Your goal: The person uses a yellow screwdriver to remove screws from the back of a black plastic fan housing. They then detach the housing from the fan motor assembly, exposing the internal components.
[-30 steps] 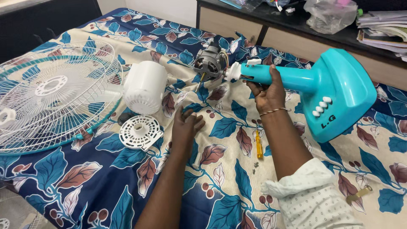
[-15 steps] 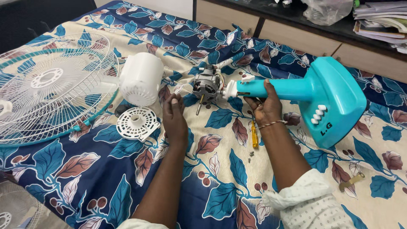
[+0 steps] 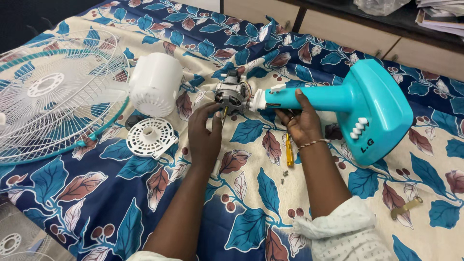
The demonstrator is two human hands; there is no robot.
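— What have your hands got hold of?

— My right hand is wrapped around the turquoise neck of the fan stand, grip closed on it just behind the white collar. The stand lies on its side on the bed, its broad base with the white buttons pointing away to my right.

— And the left?

— My left hand sits at the bare fan motor, fingers curled against its near side. The motor is at the end of the neck, resting on the floral bedsheet. I can't tell whether that grip is truly clamped on it or only touching.

— What's lying around?

— A white motor cover just left of the motor, a round white vented cap below it, and the wire fan guard further left. A yellow-handled screwdriver lies beside my right wrist, with a few small screws near it.
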